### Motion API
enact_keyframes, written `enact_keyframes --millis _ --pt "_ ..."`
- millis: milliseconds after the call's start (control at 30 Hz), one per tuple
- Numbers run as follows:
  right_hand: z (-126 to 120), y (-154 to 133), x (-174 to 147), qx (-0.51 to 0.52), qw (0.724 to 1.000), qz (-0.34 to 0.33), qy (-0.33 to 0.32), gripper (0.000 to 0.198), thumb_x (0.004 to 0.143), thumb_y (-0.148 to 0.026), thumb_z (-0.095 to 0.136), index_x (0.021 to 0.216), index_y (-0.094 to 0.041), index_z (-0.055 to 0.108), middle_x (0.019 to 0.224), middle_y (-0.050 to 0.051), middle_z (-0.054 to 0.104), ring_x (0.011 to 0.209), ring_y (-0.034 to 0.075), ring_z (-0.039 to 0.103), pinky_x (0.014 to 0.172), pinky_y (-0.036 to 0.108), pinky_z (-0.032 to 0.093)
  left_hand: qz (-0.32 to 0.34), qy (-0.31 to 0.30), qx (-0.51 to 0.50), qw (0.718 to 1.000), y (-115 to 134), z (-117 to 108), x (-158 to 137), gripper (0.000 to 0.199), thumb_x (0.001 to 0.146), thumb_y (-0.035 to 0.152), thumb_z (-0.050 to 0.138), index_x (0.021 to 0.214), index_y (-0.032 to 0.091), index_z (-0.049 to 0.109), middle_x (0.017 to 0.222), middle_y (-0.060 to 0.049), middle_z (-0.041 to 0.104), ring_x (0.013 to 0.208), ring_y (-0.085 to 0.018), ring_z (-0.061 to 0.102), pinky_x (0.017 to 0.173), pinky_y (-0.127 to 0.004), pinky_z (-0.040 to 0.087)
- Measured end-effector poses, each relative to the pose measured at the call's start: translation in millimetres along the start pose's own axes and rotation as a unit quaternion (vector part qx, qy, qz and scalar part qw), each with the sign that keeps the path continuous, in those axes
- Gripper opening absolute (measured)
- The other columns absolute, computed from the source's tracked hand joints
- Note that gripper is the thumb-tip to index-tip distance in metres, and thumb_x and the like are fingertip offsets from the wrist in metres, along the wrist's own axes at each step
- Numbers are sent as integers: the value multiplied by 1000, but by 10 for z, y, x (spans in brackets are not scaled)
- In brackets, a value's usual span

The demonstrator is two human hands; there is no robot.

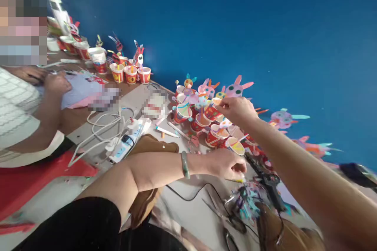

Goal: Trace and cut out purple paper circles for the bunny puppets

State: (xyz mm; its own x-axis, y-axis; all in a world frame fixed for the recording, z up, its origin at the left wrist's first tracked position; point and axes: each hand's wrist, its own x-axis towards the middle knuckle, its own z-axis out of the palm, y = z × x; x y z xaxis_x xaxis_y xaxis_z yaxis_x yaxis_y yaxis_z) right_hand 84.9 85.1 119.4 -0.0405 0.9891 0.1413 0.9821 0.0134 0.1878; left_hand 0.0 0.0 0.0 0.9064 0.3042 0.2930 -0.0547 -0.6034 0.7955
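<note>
My right hand (239,109) is closed on the rim of a red paper cup (212,112) among the grouped cups by the wall. My left hand (228,163), below a green bangle (185,164), is closed low over the table; a small yellow bit shows under its fingertips, too small to name. Just beyond it stands a paper cup (236,146) with yellow inside. Several cups around my right hand carry paper rabbit heads, one a large pink rabbit (236,87). A black glue gun (272,190) lies right of my left hand.
Scissors (216,208) and a pile of shiny paper scraps (249,202) lie nearer me. A white power strip (129,141) with cables, markers (167,131) and more cups (117,72) are on the left. Another person's hand (57,86) is at far left. A blue wall (224,19) bounds the table.
</note>
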Motion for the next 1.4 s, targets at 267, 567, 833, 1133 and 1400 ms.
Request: enact_keyframes --millis 267,567,833,1133,1400 --pt "37 -25 -2 22 999 -17 -18 25 87 -39 55 80 -22 72 75 7 73 62 19 58 53 29 31 -10 -1 4 1000 -7 -12 1 14 87 24 64 96 13 67 93 -5 72 82 -13 64 71 -20 44" --pt "117 28 49 22 999 -46 -5 27 86 -39 54 80 -21 73 68 6 71 57 18 57 53 29 31 -15 -1 5 1000 1 -17 11 12 87 23 66 95 14 67 92 -4 71 81 -13 64 71 -22 45" --pt "151 45 51 48 998 -48 7 27 86 -38 54 81 -20 74 70 7 73 59 20 60 54 30 35 -26 -4 15 1000 56 -51 -2 12 88 22 66 96 13 67 96 -6 72 85 -14 65 73 -22 45" --pt "110 36 14 58 997 -47 -4 22 81 -32 55 80 -21 74 68 5 72 57 18 60 57 30 38 -14 0 13 1000 -11 -12 18 14 88 23 64 96 12 67 95 -8 73 83 -14 64 72 -23 45" --pt "104 54 15 44 998 -54 1 22 82 -30 54 83 -20 75 70 6 72 58 19 61 58 31 38 -9 2 -6 1000 -59 20 25 14 87 23 65 95 11 66 92 -7 72 79 -13 63 70 -22 45"
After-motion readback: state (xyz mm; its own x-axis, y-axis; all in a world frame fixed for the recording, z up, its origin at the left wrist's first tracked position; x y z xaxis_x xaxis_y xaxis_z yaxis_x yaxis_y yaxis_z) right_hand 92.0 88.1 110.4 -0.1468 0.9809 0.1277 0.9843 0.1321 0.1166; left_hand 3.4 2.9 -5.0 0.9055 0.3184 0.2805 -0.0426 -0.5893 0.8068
